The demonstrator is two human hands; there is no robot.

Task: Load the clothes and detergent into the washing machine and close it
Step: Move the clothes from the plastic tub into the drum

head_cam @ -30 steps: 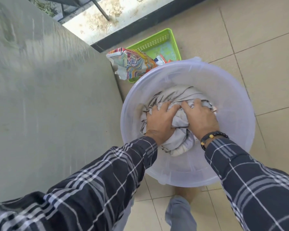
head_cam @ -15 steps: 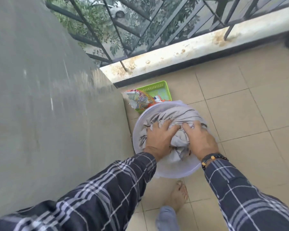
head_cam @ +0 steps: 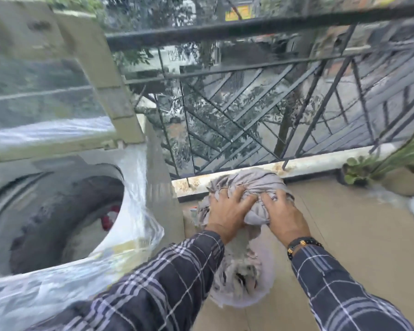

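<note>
A bundle of grey clothes point(head_cam: 251, 185) is held up in the air at centre, above the white plastic basin point(head_cam: 263, 283) on the floor. My left hand point(head_cam: 227, 211) grips the bundle's left side and my right hand point(head_cam: 282, 213) grips its right side, fingers dug into the cloth. More cloth hangs down toward the basin. The top-loading washing machine point(head_cam: 139, 168) stands at left with its lid point(head_cam: 46, 96) raised and its drum point(head_cam: 58, 211) open; something red lies inside. The detergent pack is hidden behind the clothes.
A black metal railing point(head_cam: 261, 96) on a low concrete ledge point(head_cam: 320, 163) runs across the far side of the balcony. Potted plants point(head_cam: 392, 168) stand at the right. Clear plastic wrap point(head_cam: 129, 211) covers the machine's top. The floor is beige tile point(head_cam: 356, 235).
Both hands have lifted the grey bundle up out of the basin. The view has swung up and left, bringing the open washing machine drum and the railing into sight.
</note>
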